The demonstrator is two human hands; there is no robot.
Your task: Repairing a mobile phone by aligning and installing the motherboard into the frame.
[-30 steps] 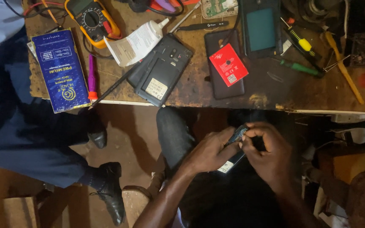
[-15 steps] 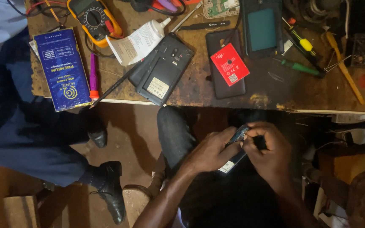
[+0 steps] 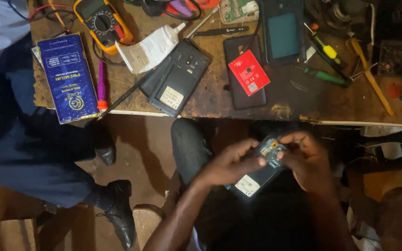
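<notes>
Both hands work below the bench (image 3: 350, 116) edge, over the person's lap. Left hand (image 3: 229, 165) and right hand (image 3: 305, 160) clasp an opened phone (image 3: 257, 174) between them; it lies tilted, back cover off, with a pale label at its lower end and a small board part at its upper end. Left fingers (image 3: 250, 162) curl over the phone's middle, right fingers (image 3: 287, 139) close on its top corner. Much of the phone is hidden under the hands, so what the fingertips pinch is hard to make out. The lap and everything right of it sink into shadow.

On the bench, well apart from the hands: a dark phone body with open back (image 3: 175, 79), a second phone with a red battery (image 3: 247, 72) on it, a dark tablet-like screen (image 3: 282, 32), a yellow multimeter (image 3: 103, 21) cut off at the top edge, a blue box (image 3: 68, 76) overhanging the bench edge, a pink pen (image 3: 101, 86), a white tube (image 3: 152, 46), and a screwdriver with a yellow grip (image 3: 324, 46). The far right bench corner is too dark to read.

At left another person's dark trousers and black shoe (image 3: 119, 211) stand on the floor, body cut off by the frame.
</notes>
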